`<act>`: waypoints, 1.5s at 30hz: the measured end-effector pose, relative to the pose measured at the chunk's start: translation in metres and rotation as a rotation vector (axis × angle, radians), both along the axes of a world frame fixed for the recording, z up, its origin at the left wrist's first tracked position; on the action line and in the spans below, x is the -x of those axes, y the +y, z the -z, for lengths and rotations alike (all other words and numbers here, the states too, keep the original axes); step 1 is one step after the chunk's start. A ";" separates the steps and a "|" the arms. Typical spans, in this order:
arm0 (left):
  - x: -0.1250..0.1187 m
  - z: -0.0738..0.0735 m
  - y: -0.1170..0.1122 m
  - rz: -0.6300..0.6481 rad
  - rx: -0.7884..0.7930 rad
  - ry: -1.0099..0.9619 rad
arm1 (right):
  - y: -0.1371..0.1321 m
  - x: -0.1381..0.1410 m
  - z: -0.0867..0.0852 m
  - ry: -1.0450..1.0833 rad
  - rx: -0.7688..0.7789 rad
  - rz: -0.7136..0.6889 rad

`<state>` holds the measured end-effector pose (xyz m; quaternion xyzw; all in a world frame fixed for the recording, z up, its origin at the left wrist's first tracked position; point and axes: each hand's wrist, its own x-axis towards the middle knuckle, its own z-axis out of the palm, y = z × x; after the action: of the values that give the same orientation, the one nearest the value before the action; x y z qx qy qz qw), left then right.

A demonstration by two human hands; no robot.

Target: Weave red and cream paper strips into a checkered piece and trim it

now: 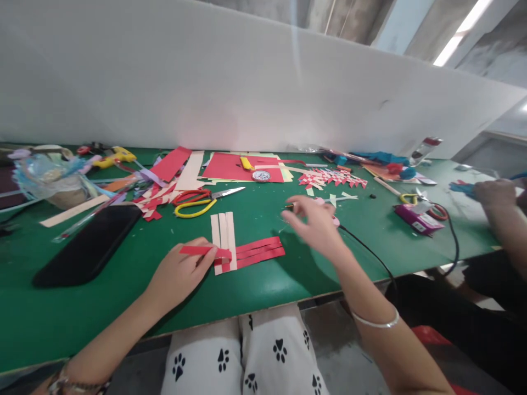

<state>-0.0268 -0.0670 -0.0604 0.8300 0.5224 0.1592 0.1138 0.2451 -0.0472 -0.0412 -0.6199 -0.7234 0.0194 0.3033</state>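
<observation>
My left hand (185, 269) pinches a red paper strip (195, 250) that is folded back over the woven end of a small paper weave. In that weave, upright cream strips (224, 233) cross flat red strips (263, 251), which stretch to the right on the green table. My right hand (315, 227) is over a pink corded tool (336, 221), which looks like a glue gun. Its fingers are apart, and they hide most of the tool. Scissors (197, 203) with red and yellow handles lie open behind the weave.
A black phone (88, 244) lies at left, near paper scraps and a yellow glue gun (115, 157). Behind are red sheets (222, 167), a round watch face (261, 176) and woven checkered pieces (333, 177). At right are a purple box (418, 219) and another person's hand (496, 195).
</observation>
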 end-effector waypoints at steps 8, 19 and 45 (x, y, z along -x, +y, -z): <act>0.000 0.005 -0.003 0.200 -0.064 0.025 | -0.014 0.076 -0.023 0.212 0.350 -0.533; 0.008 0.014 -0.008 0.410 -0.108 0.162 | 0.006 0.039 -0.002 0.312 0.252 -0.293; 0.008 0.013 -0.007 0.492 -0.253 0.284 | -0.023 -0.014 0.031 0.042 0.200 -0.096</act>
<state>-0.0344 -0.0739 -0.0736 0.9530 0.2925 0.0732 -0.0294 0.2591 -0.0698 -0.0722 -0.6113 -0.7402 0.1190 0.2535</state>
